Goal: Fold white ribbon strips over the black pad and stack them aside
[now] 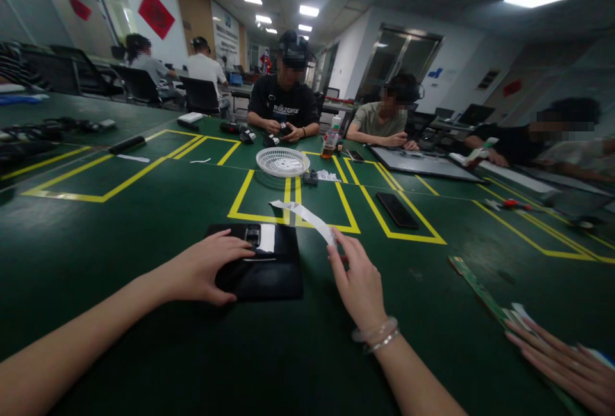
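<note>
**A:** Where is the black device?

**B:** The flat black device (262,262) lies on the green surface (144,224), just in front of the person and just short of the yellow marked boxes (293,218). A small component and a pale patch sit at its far edge; from this angle I can't say for sure what they are.

**A:** And the hands?

**B:** The left hand (204,268) lies across the device's near-left part, fingers spread flat and pressing on it, thumb along the near side, not closed around anything. The right hand (358,278) has its grip pinched shut on a white strip (307,216), held between thumb and fingertips at the strip's near end. The strip rises from the fingers and curls away toward the yellow lines, clear of the surface. Two thin bracelets (377,334) circle that wrist.

**A:** What lies farther out?

**B:** A dark phone (396,209) lies to the right inside a yellow box. Beyond it, a white round fan grille (282,161) rests mid-surface. At the lower right, another person's fingers (562,358) rest on a long green strip (475,284). Several people sit along the far side.
</note>
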A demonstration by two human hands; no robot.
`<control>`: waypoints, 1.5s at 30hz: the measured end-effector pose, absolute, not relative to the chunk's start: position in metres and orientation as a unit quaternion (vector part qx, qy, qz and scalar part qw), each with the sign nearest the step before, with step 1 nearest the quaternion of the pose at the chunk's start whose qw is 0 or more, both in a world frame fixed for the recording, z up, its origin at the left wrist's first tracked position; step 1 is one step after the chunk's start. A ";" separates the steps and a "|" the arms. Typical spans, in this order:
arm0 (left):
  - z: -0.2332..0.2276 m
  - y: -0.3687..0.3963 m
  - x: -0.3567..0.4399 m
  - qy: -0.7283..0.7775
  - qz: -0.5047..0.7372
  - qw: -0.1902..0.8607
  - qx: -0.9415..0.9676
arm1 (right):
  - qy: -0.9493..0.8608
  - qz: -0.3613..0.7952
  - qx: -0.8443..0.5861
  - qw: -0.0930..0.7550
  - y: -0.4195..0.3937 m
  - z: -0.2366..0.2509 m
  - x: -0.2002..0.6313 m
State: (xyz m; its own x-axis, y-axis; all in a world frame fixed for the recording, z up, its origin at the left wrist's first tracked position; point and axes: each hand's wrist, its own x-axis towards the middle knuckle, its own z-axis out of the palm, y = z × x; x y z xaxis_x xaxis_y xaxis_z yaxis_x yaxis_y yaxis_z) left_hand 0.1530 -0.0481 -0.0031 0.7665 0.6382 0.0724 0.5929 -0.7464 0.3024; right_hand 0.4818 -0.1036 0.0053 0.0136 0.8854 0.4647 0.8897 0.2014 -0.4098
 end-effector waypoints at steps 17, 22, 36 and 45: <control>-0.012 -0.068 0.180 0.319 0.171 -0.035 0.932 | -0.870 0.063 -0.442 0.209 -0.104 0.002 0.474; -0.012 -0.065 0.180 0.256 0.136 -0.035 0.956 | -0.888 0.057 -0.422 0.172 -0.105 0.003 0.477; -0.013 -0.062 0.182 0.201 0.126 0.014 0.971 | -0.895 0.017 -0.425 0.136 -0.112 0.007 0.468; -0.014 -0.063 0.185 0.262 0.096 0.023 0.960 | -0.890 0.019 -0.439 0.123 -0.117 0.009 0.460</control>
State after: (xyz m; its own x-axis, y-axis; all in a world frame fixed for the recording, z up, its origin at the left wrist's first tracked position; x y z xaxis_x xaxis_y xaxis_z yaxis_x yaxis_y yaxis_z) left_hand 0.1852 -0.0631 -0.0143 0.8440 0.5079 0.1722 0.4989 -0.8614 0.0952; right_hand 0.4600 -0.1173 0.0090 -0.5840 0.7863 0.2019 0.7769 0.6134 -0.1420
